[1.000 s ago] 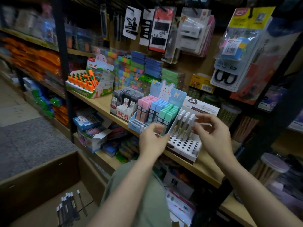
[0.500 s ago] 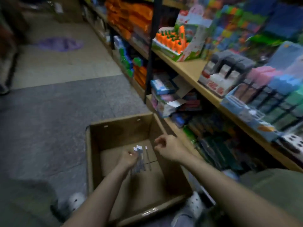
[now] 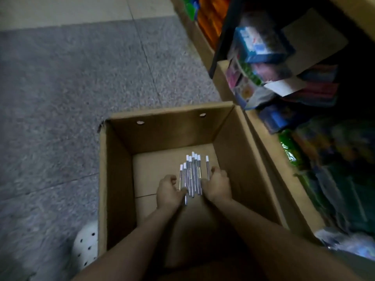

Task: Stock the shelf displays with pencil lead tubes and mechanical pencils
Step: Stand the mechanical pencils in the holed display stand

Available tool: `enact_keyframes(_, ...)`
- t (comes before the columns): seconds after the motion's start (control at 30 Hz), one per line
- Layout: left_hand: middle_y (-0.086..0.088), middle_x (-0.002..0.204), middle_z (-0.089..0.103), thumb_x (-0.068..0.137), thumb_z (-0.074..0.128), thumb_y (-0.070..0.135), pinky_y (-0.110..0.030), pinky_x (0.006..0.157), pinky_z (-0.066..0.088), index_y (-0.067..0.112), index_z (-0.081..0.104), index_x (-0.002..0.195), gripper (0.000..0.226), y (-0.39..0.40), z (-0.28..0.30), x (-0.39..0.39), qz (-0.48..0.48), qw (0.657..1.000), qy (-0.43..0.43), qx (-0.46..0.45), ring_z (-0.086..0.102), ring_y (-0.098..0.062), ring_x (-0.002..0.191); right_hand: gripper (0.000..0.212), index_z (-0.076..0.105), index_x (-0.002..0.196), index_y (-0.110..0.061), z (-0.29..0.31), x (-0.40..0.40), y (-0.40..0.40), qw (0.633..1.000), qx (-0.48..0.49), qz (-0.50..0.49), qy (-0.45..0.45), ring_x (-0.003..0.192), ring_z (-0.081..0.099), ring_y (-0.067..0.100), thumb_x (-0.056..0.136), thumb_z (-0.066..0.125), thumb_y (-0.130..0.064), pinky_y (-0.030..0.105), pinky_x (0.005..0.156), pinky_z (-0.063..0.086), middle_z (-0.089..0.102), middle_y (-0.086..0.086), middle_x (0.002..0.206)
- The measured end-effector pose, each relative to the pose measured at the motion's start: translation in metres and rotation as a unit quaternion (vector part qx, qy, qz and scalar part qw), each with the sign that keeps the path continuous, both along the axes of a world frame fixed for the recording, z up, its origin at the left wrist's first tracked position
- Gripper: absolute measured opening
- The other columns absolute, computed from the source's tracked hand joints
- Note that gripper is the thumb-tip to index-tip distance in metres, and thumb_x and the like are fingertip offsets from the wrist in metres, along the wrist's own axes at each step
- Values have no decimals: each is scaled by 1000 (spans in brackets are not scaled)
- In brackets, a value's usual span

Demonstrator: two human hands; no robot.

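Hands (image 3: 192,189) now deeper (box (image 3: 113,179) walls around)

The lower ends of the pencils (image 3: 191,175) are hidden between the left hand (image 3: 169,189) and right hand (image 3: 218,185). Curled fingers (image 3: 172,178) hide any grip. Shelf packets (image 3: 261,57) are blurred past reading. The white shoe (image 3: 85,246) sits half behind the box (image 3: 117,179).

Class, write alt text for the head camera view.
Two hands, left hand and right hand, gather a bunch of mechanical pencils lying at the bottom of an open cardboard box on the floor beside stocked shelves.
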State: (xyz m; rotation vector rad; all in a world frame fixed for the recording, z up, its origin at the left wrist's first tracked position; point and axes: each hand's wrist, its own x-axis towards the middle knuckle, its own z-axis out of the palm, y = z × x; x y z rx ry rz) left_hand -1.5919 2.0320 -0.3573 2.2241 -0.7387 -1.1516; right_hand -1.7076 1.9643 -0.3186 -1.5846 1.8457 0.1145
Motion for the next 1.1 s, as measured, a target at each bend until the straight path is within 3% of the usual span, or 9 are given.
enact_keyframes(0.23, -9, 113, 59, 74, 82, 22, -29, 83, 42, 9, 54, 127, 62, -29, -8, -22, 36, 997, -64, -14, 56, -25, 106, 47, 48, 129, -12, -29, 13, -10, 1000, -28, -3, 2, 118, 54, 29, 88, 67, -23, 36, 95, 44, 52, 10, 132)
enact_keyframes(0.37, -9, 117, 61, 86, 69, 17, -34, 89, 46, 9, 57, 124, 41, -37, -8, -33, 11, 996, -92, 8, 57, -25, 107, 35, 57, 118, -10, -32, 14, -10, 999, -9, -35, 5, 110, 60, 27, 89, 68, -25, 32, 85, 47, 61, 10, 121)
enact_keyframes(0.47, -10, 116, 57, 90, 59, 10, -30, 85, 44, 10, 60, 115, 25, -39, -7, -39, -10, 995, -103, 1, 57, -25, 100, 28, 62, 113, -8, -31, 14, -7, 999, -16, -43, -8, 104, 63, 25, 91, 66, -25, 30, 81, 49, 66, 9, 114)
enact_keyframes(0.6, -11, 109, 59, 89, 53, 4, -26, 76, 37, 5, 60, 110, 22, -37, -9, -37, -9, 996, -89, -29, 57, -27, 99, 26, 67, 108, -4, -31, 7, -7, 994, 0, -87, -67, 102, 65, 30, 90, 66, -22, 33, 83, 49, 70, 14, 108)
enact_keyframes(0.7, -7, 94, 64, 94, 49, 4, -23, 67, 40, 7, 60, 106, 17, -37, -9, -32, 40, 998, -27, -39, 64, -27, 92, 23, 70, 106, -4, -26, -3, -5, 985, 14, -131, -107, 98, 66, 29, 91, 64, -20, 31, 81, 50, 72, 15, 104)
enact_keyframes(0.77, -10, 94, 67, 98, 43, 4, -32, 75, 53, 7, 56, 109, 17, -37, -4, -28, 93, 993, 66, -30, 66, -30, 90, 19, 71, 104, -5, -18, -9, -2, 976, 16, -167, -137, 94, 67, 27, 92, 62, -16, 29, 78, 50, 72, 15, 101)
enact_keyframes(0.83, -12, 89, 65, 99, 37, 3, -41, 81, 56, 9, 52, 109, 19, -34, 6, -26, 117, 979, 163, -40, 64, -26, 79, 17, 72, 102, -7, -5, -15, 3, 966, 31, -188, -175, 88, 68, 27, 93, 60, -14, 29, 76, 53, 73, 14, 96)
enact_keyframes(0.97, -3, 74, 53, 100, 32, 8, -30, 57, 46, 13, 50, 107, 20, -24, 47, -25, 80, 967, 237, -56, 48, -14, 59, 12, 71, 102, -10, 39, -26, 15, 946, 59, -201, -248, 69, 64, 22, 94, 62, -13, 43, 79, 58, 71, 11, 83)
enact_keyframes(1.1, 3, 53, 43, 104, 41, 25, -22, 43, 29, 13, 51, 86, 23, -11, 108, -29, 38, 943, 313, -103, 37, -8, 44, 12, 69, 85, -13, 97, -34, 31, 909, 68, -218, -348, 55, 62, 15, 92, 64, -5, 27, 54, 56, 69, 6, 69)
